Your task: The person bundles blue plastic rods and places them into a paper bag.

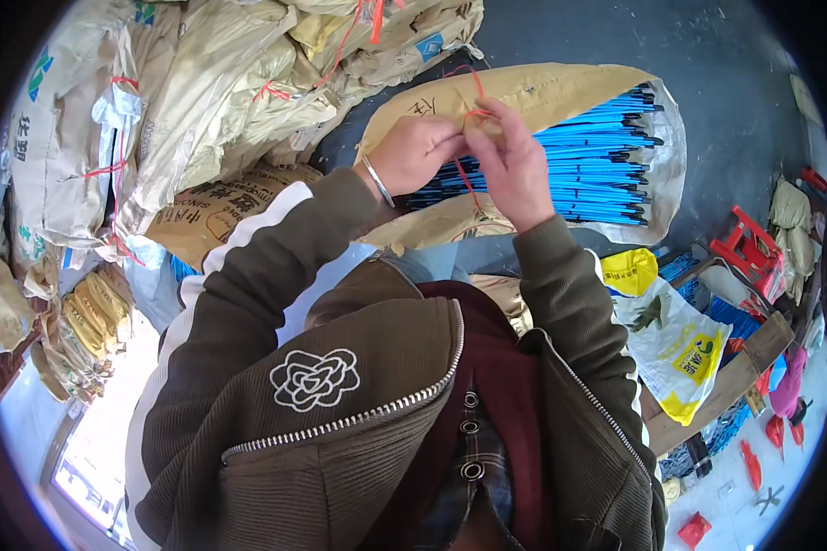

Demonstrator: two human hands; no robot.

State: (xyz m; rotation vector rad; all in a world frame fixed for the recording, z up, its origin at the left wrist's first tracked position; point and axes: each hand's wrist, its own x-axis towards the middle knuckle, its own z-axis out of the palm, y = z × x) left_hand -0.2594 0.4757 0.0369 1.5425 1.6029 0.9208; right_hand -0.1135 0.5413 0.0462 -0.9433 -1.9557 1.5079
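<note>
A brown paper sack (560, 90) lies opened out around a bundle of thin blue rods with black ends (588, 165). A strand of red plastic twine (478, 84) passes around the sack's left part. Above the bundle, my left hand (421, 154) and my right hand (515, 165) meet with fingertips pinched together on the twine. The twine shows at my right fingertips and again below the hands, over the rods. My left fingertips partly hide what they pinch. A metal bangle (378, 180) circles my left wrist.
Stacked paper sacks (220, 83) tied with red twine fill the left and far left. The bundle rests on a dark surface (708, 73). At right are a white and yellow plastic bag (671, 344), a wooden board (753, 354) and a red plastic stool-like object (749, 253).
</note>
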